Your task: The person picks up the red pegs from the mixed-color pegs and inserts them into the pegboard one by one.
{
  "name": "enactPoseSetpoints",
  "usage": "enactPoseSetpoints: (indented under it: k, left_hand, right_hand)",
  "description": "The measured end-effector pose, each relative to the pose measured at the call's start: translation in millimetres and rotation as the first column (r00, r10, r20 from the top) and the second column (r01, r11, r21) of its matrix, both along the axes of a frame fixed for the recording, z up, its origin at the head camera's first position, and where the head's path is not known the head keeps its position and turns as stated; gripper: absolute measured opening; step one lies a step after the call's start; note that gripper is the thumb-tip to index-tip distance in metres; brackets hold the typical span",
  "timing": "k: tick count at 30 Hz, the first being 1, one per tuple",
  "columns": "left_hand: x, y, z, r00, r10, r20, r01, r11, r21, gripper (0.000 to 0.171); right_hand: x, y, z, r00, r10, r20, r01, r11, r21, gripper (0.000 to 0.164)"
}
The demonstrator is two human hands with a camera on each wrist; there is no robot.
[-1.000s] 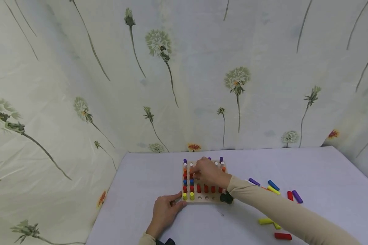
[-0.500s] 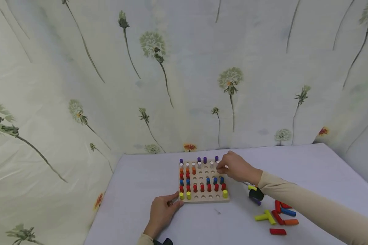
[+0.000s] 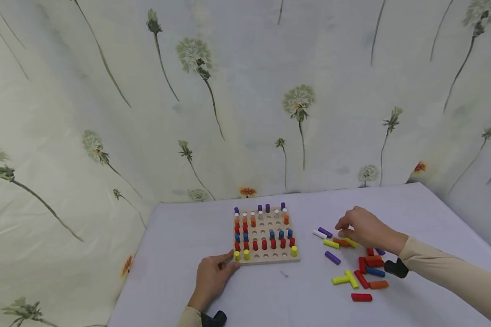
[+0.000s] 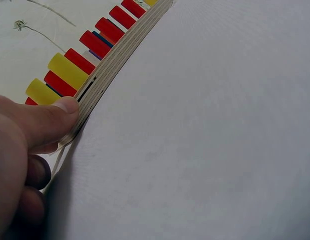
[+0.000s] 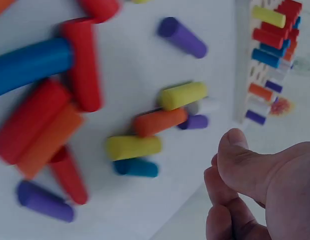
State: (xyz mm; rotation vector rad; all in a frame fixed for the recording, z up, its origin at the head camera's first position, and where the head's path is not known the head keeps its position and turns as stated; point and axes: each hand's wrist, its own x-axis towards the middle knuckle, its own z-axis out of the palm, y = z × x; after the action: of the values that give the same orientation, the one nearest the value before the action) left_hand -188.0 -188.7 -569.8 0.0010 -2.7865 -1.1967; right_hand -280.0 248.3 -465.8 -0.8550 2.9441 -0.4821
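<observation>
Pale cloth (image 3: 245,81) printed with dandelions (image 3: 298,101) fills the frame's top and left, creased at far left. Orange flowers (image 3: 248,192) dot its lower part. A whitish counter (image 3: 188,231) spans the lower middle under soft, dull light.

— How is the body posed?
— The left hand (image 3: 213,277) sits low, near the centre, thumb (image 4: 49,118) stretched forward, pinching against the forefinger (image 3: 222,258) side. The right hand (image 3: 370,231) hovers farther forward, well to the right, its back upward.
— And its fingers (image 5: 227,220)?
— Loosely bent, the thumb straighter beside them. The right sleeve (image 3: 446,272), beige, slants in from the lower right.
</observation>
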Motion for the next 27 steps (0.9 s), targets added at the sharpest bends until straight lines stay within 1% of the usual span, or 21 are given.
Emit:
enactPoseSetpoints:
  k: [3, 7, 10, 13, 18, 22, 27]
  left_hand:
    - [0.3, -0.7, 0.1, 1.0, 0.003, 0.007, -0.003, 1.0, 0.013, 0.042]
    - [1.0, -0.8, 0.1, 1.0, 0.001, -0.003, -0.001, 1.0, 0.025, 0.042]
    - [0.9, -0.6, 0.4, 1.0, 0.002, -0.012, -0.001, 1.0, 0.023, 0.042]
    - [0.6, -0.4, 1.4, 1.0, 0.005, -0.005, -0.005, 1.0, 0.021, 0.041]
    - [0.2, -0.3, 2.6, 1.0, 0.016, -0.002, -0.016, 1.0, 0.024, 0.041]
    - [-0.5, -0.5, 0.8, 1.0, 0.022, 0.003, -0.022, 0.999, 0.024, 0.041]
    - [-0.8, -1.4, -0.5, 1.0, 0.016, -0.001, -0.016, 1.0, 0.024, 0.041]
  right_hand:
    - [0.5, 20.3, -6.6, 0.999, -0.045, 0.012, 0.044, 0.999, 0.021, 0.016]
    - [-1.5, 46.5, -16.2, 0.994, -0.105, 0.029, 0.104, 0.993, 0.052, 0.024]
    - [-2.3, 62.3, -24.8, 0.99, -0.128, 0.053, 0.125, 0.991, 0.051, 0.029]
    - [-2.4, 72.4, -33.8, 0.987, -0.138, 0.081, 0.135, 0.99, 0.043, 0.031]
    - [-5.5, 75.2, -42.7, 0.984, -0.141, 0.107, 0.137, 0.99, 0.038, 0.031]
    - [-8.9, 70.6, -45.7, 0.98, -0.155, 0.121, 0.152, 0.988, 0.036, 0.028]
    - [-8.5, 63.7, -48.1, 0.975, -0.177, 0.135, 0.174, 0.984, 0.037, 0.024]
